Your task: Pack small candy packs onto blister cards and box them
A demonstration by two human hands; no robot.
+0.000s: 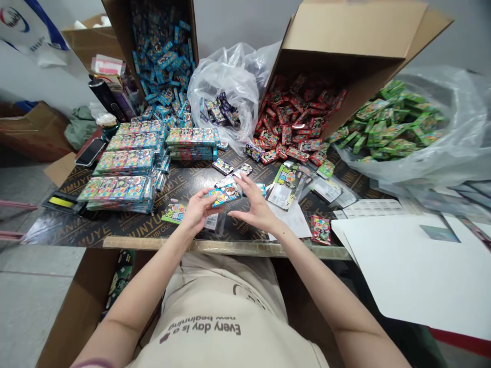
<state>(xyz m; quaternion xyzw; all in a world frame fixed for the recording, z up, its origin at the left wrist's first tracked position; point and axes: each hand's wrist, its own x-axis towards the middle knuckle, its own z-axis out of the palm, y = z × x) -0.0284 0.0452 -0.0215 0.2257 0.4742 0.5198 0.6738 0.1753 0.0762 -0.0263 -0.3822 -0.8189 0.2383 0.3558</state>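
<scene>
My left hand [197,209] pinches a small stack of colourful little boxes [226,193], blue one in front, just above the dark board [115,225]. My right hand [256,207] is at the stack's right side, fingers spread and touching it. A few loose small boxes [223,166] lie on the board just beyond my hands. A printed card in a clear sleeve [174,210] lies to the left of my left hand.
Stacks of filled packs [126,168] stand at left. Tipped cartons spill blue boxes [164,61] and red boxes [295,122]. One plastic bag holds purple boxes [220,110], another green boxes [391,122]. White sheets [414,266] lie at right. A phone [90,151] rests at far left.
</scene>
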